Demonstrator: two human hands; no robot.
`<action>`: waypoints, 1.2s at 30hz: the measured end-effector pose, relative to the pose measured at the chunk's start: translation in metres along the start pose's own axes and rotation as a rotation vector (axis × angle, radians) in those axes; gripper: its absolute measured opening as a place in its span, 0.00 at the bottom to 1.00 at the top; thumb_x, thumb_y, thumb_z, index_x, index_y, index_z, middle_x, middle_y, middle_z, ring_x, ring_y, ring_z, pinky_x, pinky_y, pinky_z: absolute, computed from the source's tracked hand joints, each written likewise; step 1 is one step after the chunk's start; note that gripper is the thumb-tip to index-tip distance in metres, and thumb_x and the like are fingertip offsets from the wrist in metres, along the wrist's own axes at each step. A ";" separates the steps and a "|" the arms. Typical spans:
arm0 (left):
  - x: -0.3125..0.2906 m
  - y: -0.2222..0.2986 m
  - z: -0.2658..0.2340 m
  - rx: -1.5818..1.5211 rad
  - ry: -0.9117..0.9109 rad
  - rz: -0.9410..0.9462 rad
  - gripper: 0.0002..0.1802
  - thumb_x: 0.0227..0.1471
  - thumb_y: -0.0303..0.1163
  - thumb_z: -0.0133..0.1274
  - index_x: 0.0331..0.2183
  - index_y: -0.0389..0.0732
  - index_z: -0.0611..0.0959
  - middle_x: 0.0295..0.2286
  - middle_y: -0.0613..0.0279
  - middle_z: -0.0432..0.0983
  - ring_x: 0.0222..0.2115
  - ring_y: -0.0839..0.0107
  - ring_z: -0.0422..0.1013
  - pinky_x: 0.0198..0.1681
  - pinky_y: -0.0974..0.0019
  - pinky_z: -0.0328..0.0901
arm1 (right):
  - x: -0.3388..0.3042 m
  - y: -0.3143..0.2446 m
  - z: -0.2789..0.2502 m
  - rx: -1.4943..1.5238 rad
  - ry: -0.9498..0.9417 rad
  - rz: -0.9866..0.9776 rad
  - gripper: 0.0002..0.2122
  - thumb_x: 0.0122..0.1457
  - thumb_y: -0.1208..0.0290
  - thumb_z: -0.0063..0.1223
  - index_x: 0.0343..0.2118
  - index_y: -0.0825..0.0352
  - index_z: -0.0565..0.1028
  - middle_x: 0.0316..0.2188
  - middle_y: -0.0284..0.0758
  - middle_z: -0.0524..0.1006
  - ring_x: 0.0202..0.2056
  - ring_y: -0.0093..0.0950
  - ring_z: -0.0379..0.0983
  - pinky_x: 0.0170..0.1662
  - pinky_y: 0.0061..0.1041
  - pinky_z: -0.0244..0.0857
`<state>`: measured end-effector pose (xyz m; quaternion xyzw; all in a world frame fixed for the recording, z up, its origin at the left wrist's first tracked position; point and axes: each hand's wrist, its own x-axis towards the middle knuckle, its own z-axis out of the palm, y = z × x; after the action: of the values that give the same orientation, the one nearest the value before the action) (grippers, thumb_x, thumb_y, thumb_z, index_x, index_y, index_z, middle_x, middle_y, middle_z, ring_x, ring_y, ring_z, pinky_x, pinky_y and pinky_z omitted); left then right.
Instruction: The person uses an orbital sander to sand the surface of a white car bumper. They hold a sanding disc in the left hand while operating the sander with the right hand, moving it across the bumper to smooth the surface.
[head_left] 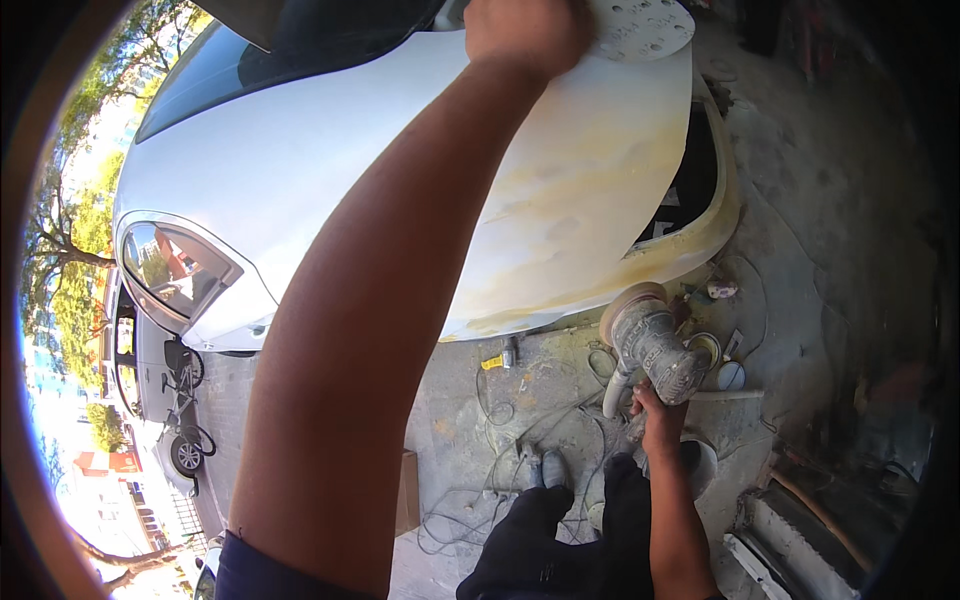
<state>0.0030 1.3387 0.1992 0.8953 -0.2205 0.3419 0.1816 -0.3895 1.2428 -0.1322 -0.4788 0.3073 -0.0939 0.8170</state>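
My left arm stretches up across the view. My left hand (528, 38), slightly blurred, is closed at the top edge with its fingers mostly hidden. A white round sanding disc (645, 30) with punched holes sticks out from its right side, seemingly in its grip. Below both lies the white car body panel (570, 190), with yellowish sanded patches toward its right and lower edges. Lower down, my right hand (657, 408) is wrapped round the handle of a dusty grey orbital sander (655, 345). The sander's round pad faces up and left, just off the car's lower edge.
Cables (490, 510) and hoses snake over the dusty floor by my shoes (550, 470). A yellow-and-grey tool (497, 358) lies near the car. Cans (731, 376) and a bucket (702, 462) stand beside my right arm. A bicycle (185, 395) and another car are at the left.
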 end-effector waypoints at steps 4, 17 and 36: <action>-0.001 0.006 -0.014 0.097 0.071 0.020 0.21 0.65 0.41 0.48 0.39 0.31 0.85 0.40 0.32 0.84 0.46 0.36 0.80 0.54 0.40 0.72 | 0.035 0.056 -0.027 -0.088 -0.157 -0.078 0.19 0.55 0.82 0.66 0.49 0.69 0.73 0.36 0.35 0.78 0.30 0.24 0.76 0.29 0.27 0.72; 0.030 -0.006 0.048 0.241 0.220 0.236 0.29 0.67 0.44 0.44 0.43 0.26 0.87 0.45 0.27 0.81 0.53 0.36 0.77 0.61 0.46 0.69 | 0.161 0.161 -0.065 -0.658 -0.150 -1.109 0.10 0.56 0.73 0.64 0.41 0.67 0.83 0.37 0.43 0.85 0.38 0.46 0.84 0.43 0.39 0.77; 0.019 -0.090 0.018 0.195 0.345 0.330 0.28 0.72 0.50 0.42 0.49 0.34 0.84 0.47 0.34 0.83 0.50 0.41 0.79 0.58 0.46 0.70 | 0.200 0.164 -0.079 -0.544 -0.002 -0.988 0.24 0.57 0.70 0.71 0.54 0.72 0.74 0.43 0.43 0.82 0.39 0.36 0.82 0.45 0.36 0.76</action>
<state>0.0724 1.4004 0.1837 0.7889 -0.2954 0.5341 0.0712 -0.3001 1.1818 -0.3800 -0.7593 0.0591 -0.3821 0.5235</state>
